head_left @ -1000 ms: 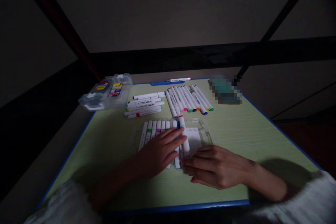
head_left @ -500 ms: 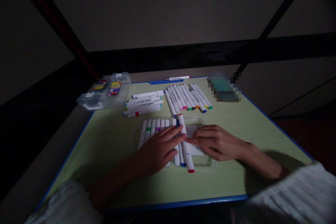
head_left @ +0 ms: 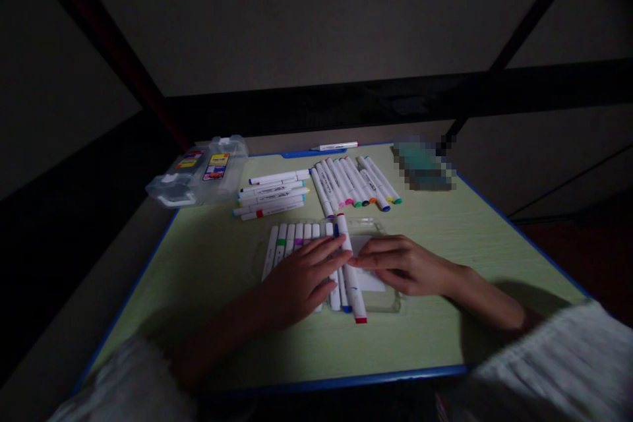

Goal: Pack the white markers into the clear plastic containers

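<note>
A clear plastic tray (head_left: 395, 302) lies in front of me with a row of white markers (head_left: 283, 244) in its left part. A white marker with red ends (head_left: 357, 295) rests at a slant beside a blue-ended marker (head_left: 347, 308). My left hand (head_left: 301, 277) is open, its fingers stretched over the row and their tips touching the red-ended marker. From the right, my right hand (head_left: 398, 265) has its fingers bent and drawn together, tips against that marker's side. Whether they pinch anything is hidden. Under them shows a white card (head_left: 372, 281).
Behind the tray lie a stack of markers (head_left: 271, 194) and a fan of markers (head_left: 349, 184). At the back left is a clear case (head_left: 198, 175). One marker (head_left: 339, 146) lies along the far edge. A blurred greenish object (head_left: 422, 166) sits back right on the table (head_left: 198, 277).
My right hand's fingers have shifted slightly and drawn closer together by the red-ended marker. My left hand and the markers look nearly the same.
</note>
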The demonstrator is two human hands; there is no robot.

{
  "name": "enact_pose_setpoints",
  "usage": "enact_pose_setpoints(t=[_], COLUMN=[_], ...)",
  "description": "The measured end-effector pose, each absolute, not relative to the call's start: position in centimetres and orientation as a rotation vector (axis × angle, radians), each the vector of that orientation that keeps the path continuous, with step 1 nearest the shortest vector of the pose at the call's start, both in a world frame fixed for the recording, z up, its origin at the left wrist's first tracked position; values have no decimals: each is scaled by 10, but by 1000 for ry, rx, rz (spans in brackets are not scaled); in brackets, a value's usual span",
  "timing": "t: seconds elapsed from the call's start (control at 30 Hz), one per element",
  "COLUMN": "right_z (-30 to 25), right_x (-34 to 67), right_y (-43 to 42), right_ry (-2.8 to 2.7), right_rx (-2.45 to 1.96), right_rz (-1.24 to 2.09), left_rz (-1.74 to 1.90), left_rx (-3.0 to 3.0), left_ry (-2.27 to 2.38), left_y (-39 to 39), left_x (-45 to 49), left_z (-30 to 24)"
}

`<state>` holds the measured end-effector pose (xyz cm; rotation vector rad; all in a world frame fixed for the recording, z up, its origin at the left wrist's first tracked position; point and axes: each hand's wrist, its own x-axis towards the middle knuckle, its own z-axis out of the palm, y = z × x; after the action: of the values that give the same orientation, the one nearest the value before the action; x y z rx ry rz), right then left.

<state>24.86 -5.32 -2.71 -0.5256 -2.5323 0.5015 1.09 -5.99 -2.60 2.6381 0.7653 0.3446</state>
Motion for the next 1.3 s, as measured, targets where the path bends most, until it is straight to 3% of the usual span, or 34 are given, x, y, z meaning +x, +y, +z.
enact_pose_setpoints(t=[1.3], right_z=[-26], right_x=[249], right_y=[-52], right_ry=[-2549], right_rx=[-584], right_rz=[536], left_rz=[331], left_rx=[2632], left_ry=[814], left_y=[-62], left_x=[13], left_z=[-24])
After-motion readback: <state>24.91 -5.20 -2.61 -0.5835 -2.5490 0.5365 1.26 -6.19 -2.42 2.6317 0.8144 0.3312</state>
